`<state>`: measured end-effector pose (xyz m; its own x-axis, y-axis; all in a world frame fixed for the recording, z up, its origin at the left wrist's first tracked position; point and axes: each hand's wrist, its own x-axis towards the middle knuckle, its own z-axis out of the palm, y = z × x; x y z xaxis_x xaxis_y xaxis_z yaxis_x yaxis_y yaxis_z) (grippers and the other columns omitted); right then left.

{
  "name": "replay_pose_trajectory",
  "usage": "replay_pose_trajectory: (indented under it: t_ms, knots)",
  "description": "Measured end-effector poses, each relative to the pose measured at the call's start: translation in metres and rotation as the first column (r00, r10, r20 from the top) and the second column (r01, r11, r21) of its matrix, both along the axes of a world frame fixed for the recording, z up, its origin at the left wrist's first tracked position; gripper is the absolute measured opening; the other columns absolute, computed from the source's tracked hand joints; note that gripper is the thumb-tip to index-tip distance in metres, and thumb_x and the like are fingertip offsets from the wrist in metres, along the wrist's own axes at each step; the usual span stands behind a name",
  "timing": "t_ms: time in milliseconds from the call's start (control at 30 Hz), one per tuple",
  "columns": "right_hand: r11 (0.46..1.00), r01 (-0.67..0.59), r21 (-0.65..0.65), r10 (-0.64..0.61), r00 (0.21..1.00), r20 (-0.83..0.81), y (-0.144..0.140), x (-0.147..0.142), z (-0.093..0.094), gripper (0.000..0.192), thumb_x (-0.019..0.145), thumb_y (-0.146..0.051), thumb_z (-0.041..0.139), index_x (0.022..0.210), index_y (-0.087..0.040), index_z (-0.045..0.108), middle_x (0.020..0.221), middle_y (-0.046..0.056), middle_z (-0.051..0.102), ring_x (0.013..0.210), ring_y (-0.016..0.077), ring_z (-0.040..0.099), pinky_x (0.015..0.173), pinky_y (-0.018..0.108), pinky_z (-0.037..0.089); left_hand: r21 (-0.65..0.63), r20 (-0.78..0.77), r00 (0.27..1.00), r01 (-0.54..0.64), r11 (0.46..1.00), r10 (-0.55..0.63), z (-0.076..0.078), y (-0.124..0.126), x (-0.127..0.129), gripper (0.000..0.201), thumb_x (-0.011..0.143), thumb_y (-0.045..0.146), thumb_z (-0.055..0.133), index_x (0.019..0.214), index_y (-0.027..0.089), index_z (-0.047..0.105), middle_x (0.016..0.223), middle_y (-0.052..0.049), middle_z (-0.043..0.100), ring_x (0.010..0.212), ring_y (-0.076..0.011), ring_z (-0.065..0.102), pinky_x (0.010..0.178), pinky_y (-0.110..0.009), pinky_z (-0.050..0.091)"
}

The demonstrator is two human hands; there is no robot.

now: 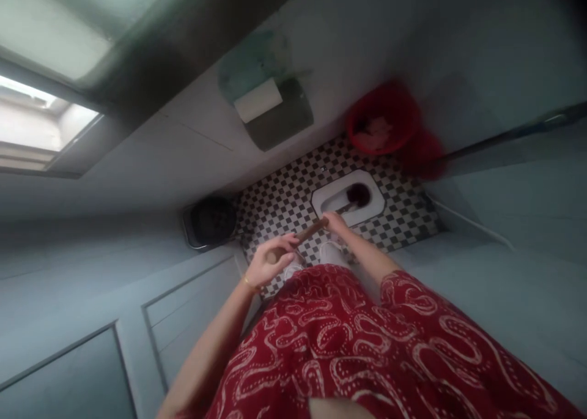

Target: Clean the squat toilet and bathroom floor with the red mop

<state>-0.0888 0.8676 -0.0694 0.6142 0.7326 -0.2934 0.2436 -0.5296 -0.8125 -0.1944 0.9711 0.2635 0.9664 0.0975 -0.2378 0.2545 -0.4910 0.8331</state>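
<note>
Head view: left hand [270, 263] clasps upper end of wooden brush handle [308, 231]; right hand [336, 222] grips handle lower down. Brush head [358, 194] sits inside white squat toilet pan [372, 208] set in checkered floor [279, 202]. Red bin [381, 124] beyond pan, dark bucket [211, 221] at left. No legible writing.
</note>
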Motion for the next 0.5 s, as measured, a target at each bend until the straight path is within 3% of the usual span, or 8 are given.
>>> replay_pose_trajectory:
  t_ms: [100, 133, 267, 367, 400, 500]
  knots:
    - [0.983, 0.147, 0.111, -0.157, 0.984, 0.082, -0.015, 0.011, 0.002, 0.016, 0.080, -0.011, 0.054, 0.089, -0.019, 0.065, 0.098, 0.009, 0.067, 0.099, 0.0210, 0.055, 0.088, 0.028, 0.039, 0.046, 0.025, 0.939, 0.343, 0.938, -0.344, 0.013, -0.016, 0.033, 0.005, 0.083, 0.021, 0.067, 0.085, 0.017, 0.069, 0.103, -0.009, 0.075, 0.109, -0.0249, 0.068, 0.107, -0.045, 0.049]
    - [0.975, 0.189, 0.113, -0.197, 0.978, 0.069, -0.018, 0.015, 0.002, 0.017, 0.080, -0.010, 0.052, 0.090, -0.018, 0.064, 0.098, 0.009, 0.067, 0.100, 0.0212, 0.055, 0.088, 0.028, 0.039, 0.063, 0.052, 0.916, 0.394, 0.917, -0.397, 0.014, -0.020, 0.042, 0.004, 0.083, 0.021, 0.066, 0.083, 0.017, 0.068, 0.100, -0.009, 0.075, 0.106, -0.0243, 0.069, 0.106, -0.044, 0.050]
    - [0.978, 0.201, 0.063, -0.201, 0.980, -0.015, -0.019, 0.031, -0.004, 0.016, 0.077, -0.008, 0.052, 0.085, -0.018, 0.062, 0.093, 0.008, 0.067, 0.091, 0.0198, 0.056, 0.083, 0.028, 0.040, 0.110, 0.105, 0.970, 0.210, 0.972, -0.221, 0.007, -0.026, 0.068, 0.013, 0.086, 0.023, 0.064, 0.077, 0.015, 0.065, 0.093, -0.011, 0.076, 0.108, -0.0253, 0.069, 0.091, -0.034, 0.057]
    - [0.952, 0.260, 0.161, -0.269, 0.962, 0.037, -0.015, 0.037, -0.011, 0.019, 0.081, -0.011, 0.049, 0.091, -0.018, 0.062, 0.098, 0.007, 0.067, 0.099, 0.0196, 0.056, 0.088, 0.028, 0.040, 0.099, 0.045, 0.924, 0.373, 0.922, -0.379, -0.006, -0.024, 0.076, 0.009, 0.084, 0.024, 0.068, 0.079, 0.016, 0.067, 0.096, -0.010, 0.075, 0.110, -0.0257, 0.068, 0.100, -0.039, 0.052]
    - [0.950, 0.274, 0.152, -0.281, 0.959, 0.024, -0.015, 0.038, -0.015, 0.020, 0.081, -0.011, 0.047, 0.092, -0.018, 0.062, 0.099, 0.008, 0.067, 0.099, 0.0194, 0.056, 0.087, 0.027, 0.041, 0.099, 0.055, 0.926, 0.366, 0.925, -0.372, -0.013, -0.023, 0.078, 0.013, 0.084, 0.026, 0.067, 0.076, 0.016, 0.066, 0.094, -0.010, 0.075, 0.109, -0.0261, 0.068, 0.099, -0.039, 0.053]
    - [0.972, 0.222, 0.074, -0.219, 0.975, -0.038, -0.012, 0.046, -0.015, 0.018, 0.076, -0.008, 0.050, 0.084, -0.018, 0.063, 0.093, 0.007, 0.068, 0.091, 0.0186, 0.059, 0.081, 0.026, 0.042, 0.071, 0.051, 0.987, 0.151, 0.986, -0.154, -0.020, -0.021, 0.089, 0.025, 0.088, 0.035, 0.064, 0.073, 0.015, 0.061, 0.092, -0.013, 0.075, 0.111, -0.0288, 0.068, 0.094, -0.040, 0.055]
